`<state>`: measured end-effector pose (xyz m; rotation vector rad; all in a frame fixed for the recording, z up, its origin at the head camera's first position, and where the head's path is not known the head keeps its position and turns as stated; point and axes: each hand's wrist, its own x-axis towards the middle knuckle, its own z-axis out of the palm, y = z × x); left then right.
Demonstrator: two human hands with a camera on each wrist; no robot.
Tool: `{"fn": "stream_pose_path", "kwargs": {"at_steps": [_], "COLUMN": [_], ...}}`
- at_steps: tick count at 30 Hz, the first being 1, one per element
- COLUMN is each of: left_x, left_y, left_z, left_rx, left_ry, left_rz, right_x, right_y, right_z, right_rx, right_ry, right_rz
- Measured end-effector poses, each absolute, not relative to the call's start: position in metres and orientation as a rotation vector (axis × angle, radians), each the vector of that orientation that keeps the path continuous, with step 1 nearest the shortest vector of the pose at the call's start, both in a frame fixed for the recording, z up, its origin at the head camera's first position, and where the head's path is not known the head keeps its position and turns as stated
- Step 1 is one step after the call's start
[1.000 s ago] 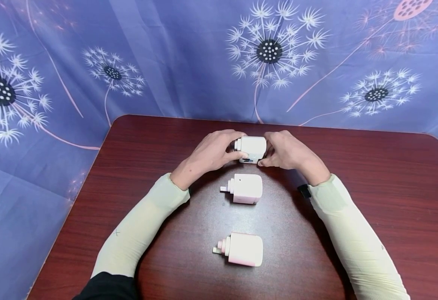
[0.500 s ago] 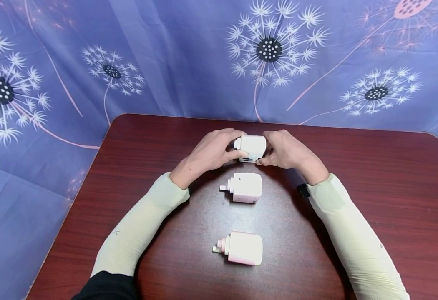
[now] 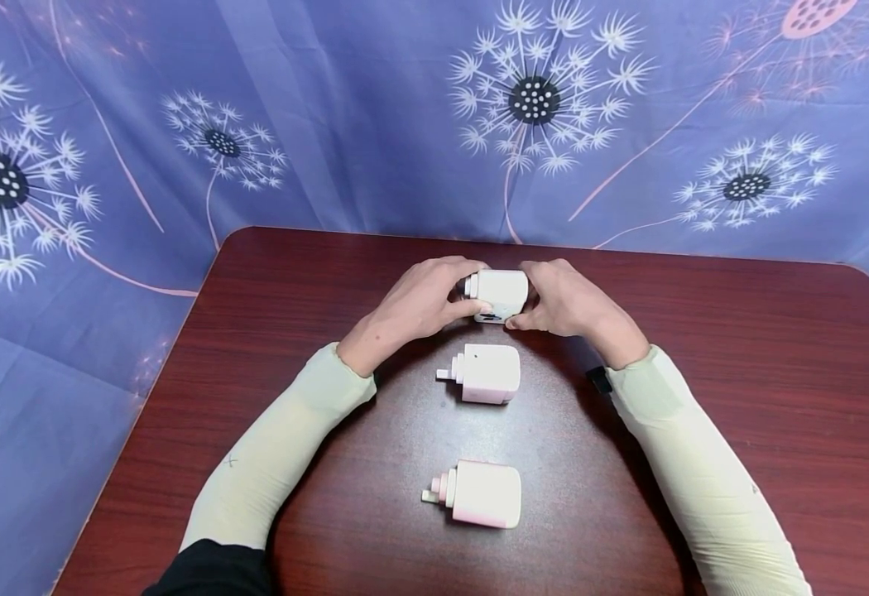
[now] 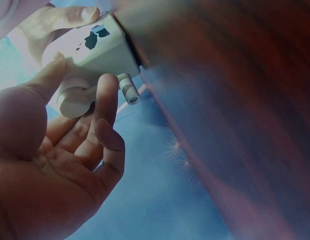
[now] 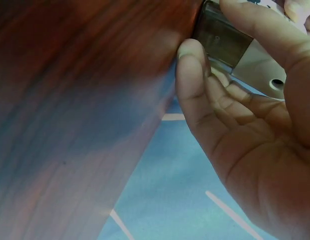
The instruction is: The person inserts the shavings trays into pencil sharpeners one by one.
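Observation:
A white hand-crank pencil sharpener (image 3: 503, 290) lies at the back of the table between both hands. My left hand (image 3: 421, 302) grips its crank end, thumb on the near side and fingers around the far side. In the left wrist view, dark printed marks (image 4: 94, 37) show on its side, and the crank knob (image 4: 130, 90) sticks out past the fingers. My right hand (image 3: 570, 300) holds the other end between thumb and fingers. The right wrist view shows a dark see-through drawer (image 5: 222, 42) and a round hole (image 5: 277, 84) at that end.
Two more sharpeners lie in line towards the front: a pale pink-white one (image 3: 490, 372) close by, and a second pink-white one (image 3: 487, 494) nearer the body. Both cranks point left. A patterned blue cloth (image 3: 375, 124) hangs behind the table's back edge.
My right wrist and thumb have shifted very slightly left against the sharpener. The left hand, the held sharpener and the two others stay as they were.

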<state>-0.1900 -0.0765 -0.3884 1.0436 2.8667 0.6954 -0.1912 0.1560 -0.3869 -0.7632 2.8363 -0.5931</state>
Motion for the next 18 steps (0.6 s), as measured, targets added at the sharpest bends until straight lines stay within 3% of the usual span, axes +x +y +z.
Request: {"fn": "stream_pose_path", "kwargs": {"at_steps": [18], "left_x": [-0.1881], "left_y": [-0.0760], "left_z": [-0.3879], "left_rx": [1.029], "left_ry": [2.876], "left_rz": [0.683], "right_x": [-0.1900], "right_y": [0.1594], "right_z": [-0.3936], "right_rx": [-0.796], "right_ry": [2.817], "right_rz": [-0.670]}}
